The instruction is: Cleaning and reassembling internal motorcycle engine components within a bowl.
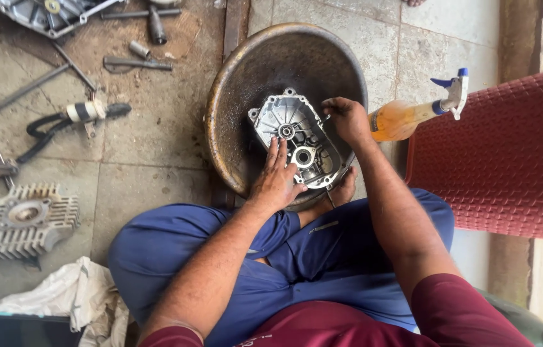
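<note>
Both hands rest on the grey engine cover [297, 138], mid-frame inside the rusty basin [233, 83]. Its long axis runs upper left to lower right; left hand [276, 180] lies flat, fingers spread, right hand [347, 119] pinches its upper-right edge.

Maroon short sleeves [451, 302], blue trousers [323, 257] — bare forearms, bare foot [343, 191], no gloves

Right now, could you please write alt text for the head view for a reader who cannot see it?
A seated person's left hand and right hand rest on a grey metal engine cover lying in a rusty round basin. A spray bottle of amber liquid lies to the right, and a finned cylinder and tools lie on the stone floor to the left.
</note>
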